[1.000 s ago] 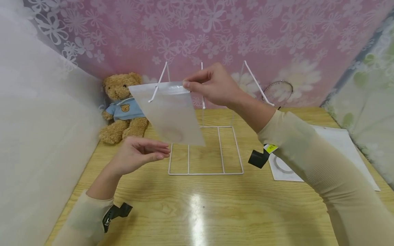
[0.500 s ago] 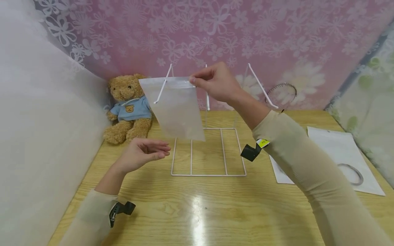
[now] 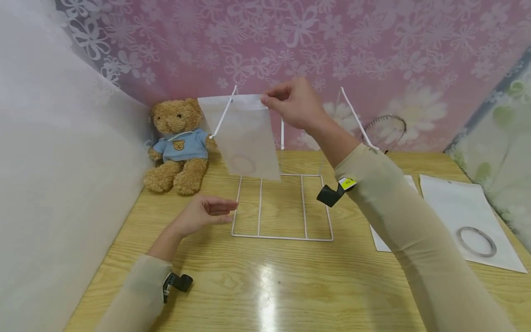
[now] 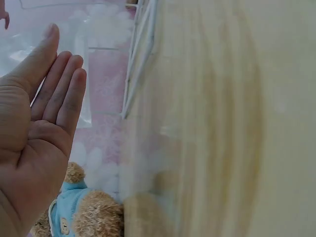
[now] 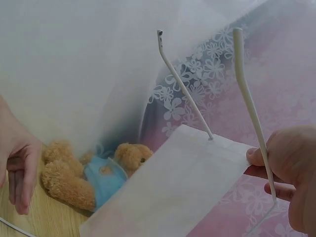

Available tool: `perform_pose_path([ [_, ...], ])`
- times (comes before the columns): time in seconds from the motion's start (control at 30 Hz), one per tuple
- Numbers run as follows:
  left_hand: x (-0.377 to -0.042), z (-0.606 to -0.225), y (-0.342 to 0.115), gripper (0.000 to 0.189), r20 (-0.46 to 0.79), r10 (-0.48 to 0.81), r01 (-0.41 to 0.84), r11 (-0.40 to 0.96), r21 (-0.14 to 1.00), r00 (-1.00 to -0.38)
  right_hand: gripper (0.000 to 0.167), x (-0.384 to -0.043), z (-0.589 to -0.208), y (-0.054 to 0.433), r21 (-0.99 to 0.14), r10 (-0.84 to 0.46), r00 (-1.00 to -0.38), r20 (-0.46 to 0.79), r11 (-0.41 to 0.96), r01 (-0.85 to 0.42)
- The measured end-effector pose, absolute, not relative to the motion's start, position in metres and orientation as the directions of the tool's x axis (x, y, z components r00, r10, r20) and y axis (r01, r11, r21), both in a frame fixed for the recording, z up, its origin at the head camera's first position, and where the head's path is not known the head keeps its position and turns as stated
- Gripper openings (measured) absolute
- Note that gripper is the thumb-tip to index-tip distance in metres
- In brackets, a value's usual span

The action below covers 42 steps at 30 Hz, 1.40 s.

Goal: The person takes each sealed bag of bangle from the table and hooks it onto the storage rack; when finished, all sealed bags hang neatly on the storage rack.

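Observation:
A frosted plastic zip bag (image 3: 249, 133) hangs on the left prong (image 3: 223, 119) of a white wire display rack (image 3: 282, 238). In the right wrist view that prong passes through the top of the bag (image 5: 173, 182). A faint ring shape shows inside its lower part. My right hand (image 3: 296, 103) pinches the bag's top right corner between thumb and fingers. Low at the left of the rack's base, my left hand (image 3: 203, 216) holds nothing, its fingers extended, as the left wrist view of the hand (image 4: 44, 113) also shows.
A teddy bear (image 3: 182, 147) in a blue top sits at the back left. More white bags (image 3: 460, 203) lie on the right of the wooden table (image 3: 232, 286), one with a ring-shaped band showing. A dark toothed headband (image 3: 383, 116) stands behind the rack. Patterned curtains surround the table.
My right hand has moved the bag's top back along the left prong, away from the prong's tip. The left hand has shifted slightly right. The head view has turned a little.

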<state>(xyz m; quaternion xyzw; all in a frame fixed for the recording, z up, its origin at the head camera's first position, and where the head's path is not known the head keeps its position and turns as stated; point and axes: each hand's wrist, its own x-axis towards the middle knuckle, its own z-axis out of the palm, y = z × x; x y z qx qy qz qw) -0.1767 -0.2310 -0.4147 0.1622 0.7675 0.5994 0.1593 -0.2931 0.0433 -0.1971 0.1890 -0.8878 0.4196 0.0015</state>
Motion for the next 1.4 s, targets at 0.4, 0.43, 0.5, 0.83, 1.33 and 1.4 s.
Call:
perform_pose_path([
  [0.4,-0.173,-0.432,-0.215,0.046,-0.100,0.470,0.051,0.299,0.953,-0.877,0.032,-0.306,-0.189,0.043,-0.758,-0.351,-0.924,0.154,0.558,-0.338],
  [0.43,-0.174,-0.432,-0.213,0.046,-0.106,0.462,0.042,0.299,0.953,-0.881,0.033,-0.306,-0.189,0.043,-0.759,-0.349,-0.924,0.155,0.556,-0.338],
  [0.5,-0.175,-0.434,-0.209,0.045,-0.113,0.448,0.032,0.304,0.952,-0.887,0.034,-0.306,-0.188,0.044,-0.770,-0.339,-0.928,0.153,0.548,-0.326],
  [0.83,-0.176,-0.447,-0.202,0.050,-0.140,0.431,0.001,0.310,0.951,-0.891,0.035,-0.307,-0.191,0.042,-0.792,-0.264,-0.954,0.141,0.548,-0.269],
  [1.33,-0.165,-0.455,-0.201,0.048,-0.141,0.413,-0.010,0.302,0.953,-0.900,0.031,-0.315,-0.190,0.032,-0.801,-0.125,-0.986,0.106,0.577,-0.159],
  [1.4,-0.165,-0.455,-0.200,0.048,-0.137,0.418,-0.005,0.302,0.953,-0.898,0.031,-0.317,-0.191,0.034,-0.808,-0.111,-0.989,0.098,0.571,-0.144],
])
